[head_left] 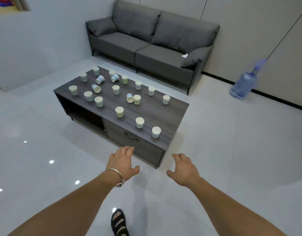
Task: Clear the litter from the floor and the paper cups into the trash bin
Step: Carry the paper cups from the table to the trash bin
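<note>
Here, nineteen paper cups [119,111] dot one table [155,111]; left hand [123,160] and right hand [184,169] hover open.

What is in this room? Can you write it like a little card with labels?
Room: grey sofa, dark wooden coffee table, shiny pale floor
Paper cups: many on the table top, most upright, four tipped over
Nearest cup: upright by the table's near corner
Left hand: open, empty, bracelet on wrist
Right hand: open, empty
By the wall: blue water jug
Trash bin: not in view
</note>
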Available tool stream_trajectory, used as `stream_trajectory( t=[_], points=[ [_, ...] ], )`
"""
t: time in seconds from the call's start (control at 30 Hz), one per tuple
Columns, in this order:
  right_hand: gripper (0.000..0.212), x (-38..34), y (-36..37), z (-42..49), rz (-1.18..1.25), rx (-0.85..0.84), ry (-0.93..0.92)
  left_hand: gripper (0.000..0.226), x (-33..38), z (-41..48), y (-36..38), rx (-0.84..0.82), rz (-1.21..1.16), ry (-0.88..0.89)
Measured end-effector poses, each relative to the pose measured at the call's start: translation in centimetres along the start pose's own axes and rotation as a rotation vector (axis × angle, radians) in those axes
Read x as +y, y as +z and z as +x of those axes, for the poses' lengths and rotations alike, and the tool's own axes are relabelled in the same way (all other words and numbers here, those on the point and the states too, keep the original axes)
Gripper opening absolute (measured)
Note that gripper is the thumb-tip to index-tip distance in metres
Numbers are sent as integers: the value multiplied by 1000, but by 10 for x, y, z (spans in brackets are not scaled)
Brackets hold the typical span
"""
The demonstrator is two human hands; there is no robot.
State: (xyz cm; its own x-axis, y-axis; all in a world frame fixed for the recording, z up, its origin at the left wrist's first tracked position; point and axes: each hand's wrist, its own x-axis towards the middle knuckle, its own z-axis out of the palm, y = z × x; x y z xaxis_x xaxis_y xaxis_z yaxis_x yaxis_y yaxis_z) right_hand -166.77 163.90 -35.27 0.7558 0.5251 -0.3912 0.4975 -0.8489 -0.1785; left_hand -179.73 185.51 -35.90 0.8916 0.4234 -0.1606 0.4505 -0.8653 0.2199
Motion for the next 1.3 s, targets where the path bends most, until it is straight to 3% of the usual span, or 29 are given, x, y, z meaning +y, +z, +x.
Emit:
stream_trajectory(
  t=[0.43, 0.57, 0.87, 1.0, 1.13, 1.23, 1.3],
  points=[
    [75, -39, -29, 196, 69, -60, 109, 80, -46, 202, -27, -72, -43, 110],
    [70, -35, -20, 279, 118, -80, 136, 80, -59, 256, -5, -141, -46, 72],
    [88, -7, 57, 446, 150, -203, 215, 84, -80, 361, 93, -304, -164, -12],
    [93, 0, 101, 477, 127, -268, 230, 92, -92, 376, 144, -398, -189, -13],
    [81, -6, 120, 479, 172, -245, 271, 95, -97, 380, 175, -440, -246, 22],
    [83, -30, 113, 467, 358, -208, 290, 98, -105, 384, 179, -442, -302, 34],
    [88, -56, 102, 456, 511, -289, 226, 98, -113, 386, 172, -432, -365, 44]
  ],
)
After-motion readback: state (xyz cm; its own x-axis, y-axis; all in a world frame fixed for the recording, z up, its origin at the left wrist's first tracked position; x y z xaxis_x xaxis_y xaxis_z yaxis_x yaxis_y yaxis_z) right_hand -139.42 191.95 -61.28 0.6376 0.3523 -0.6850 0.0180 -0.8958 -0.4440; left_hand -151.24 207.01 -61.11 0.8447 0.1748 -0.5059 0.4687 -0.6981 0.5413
